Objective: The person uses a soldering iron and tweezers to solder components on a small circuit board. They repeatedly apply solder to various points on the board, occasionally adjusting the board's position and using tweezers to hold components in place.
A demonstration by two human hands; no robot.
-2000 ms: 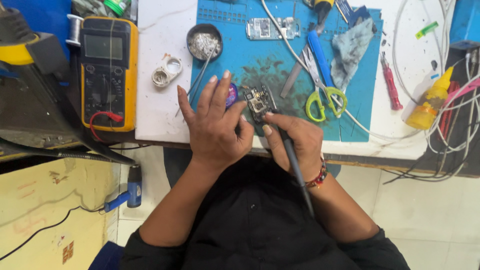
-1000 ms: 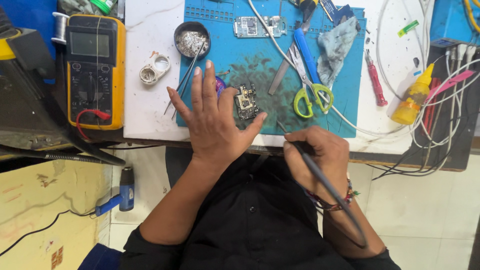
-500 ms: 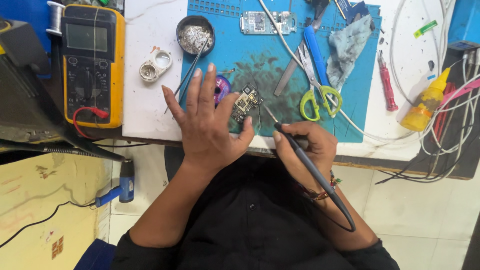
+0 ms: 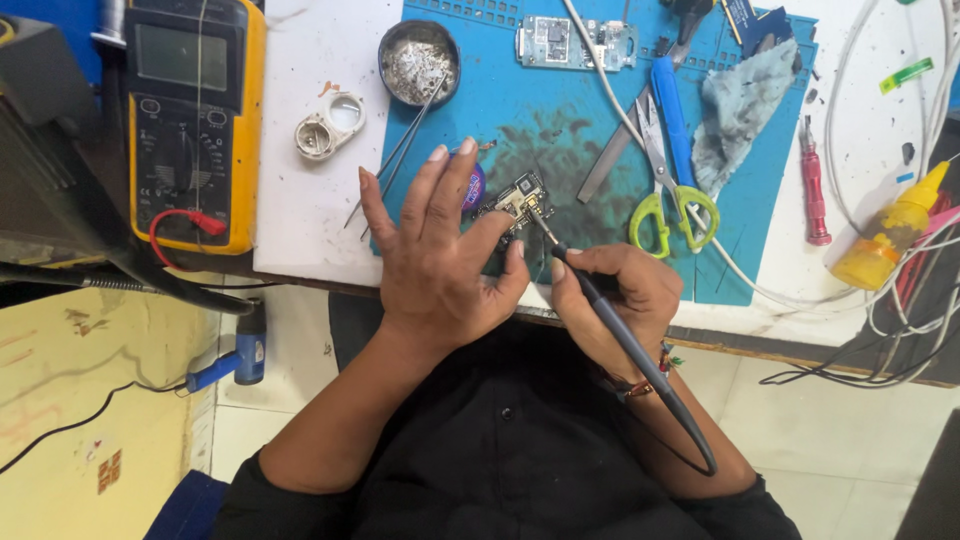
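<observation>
My left hand [image 4: 440, 258] lies flat on the blue work mat [image 4: 590, 150], fingers spread, its thumb and fingers steadying a small circuit board [image 4: 517, 200]. My right hand [image 4: 612, 300] grips a dark soldering iron [image 4: 600, 310] like a pen, and its metal tip touches the board's right edge. The iron's cable runs back over my right wrist. A small purple round object [image 4: 474, 186] shows between my left fingers.
A yellow multimeter [image 4: 190, 120] sits at the left. A tin of solder scraps [image 4: 418, 62], tweezers [image 4: 400, 155], a white ring part [image 4: 330, 125], a second circuit board [image 4: 575, 42], green-handled scissors [image 4: 660, 170], a grey cloth [image 4: 740, 110], a red screwdriver [image 4: 812, 190] and a yellow bottle [image 4: 890, 235] surround the mat.
My right hand drew the soldering iron back toward my body, then brought it forward again, so the tip now rests on the board. My left hand stayed on the board.
</observation>
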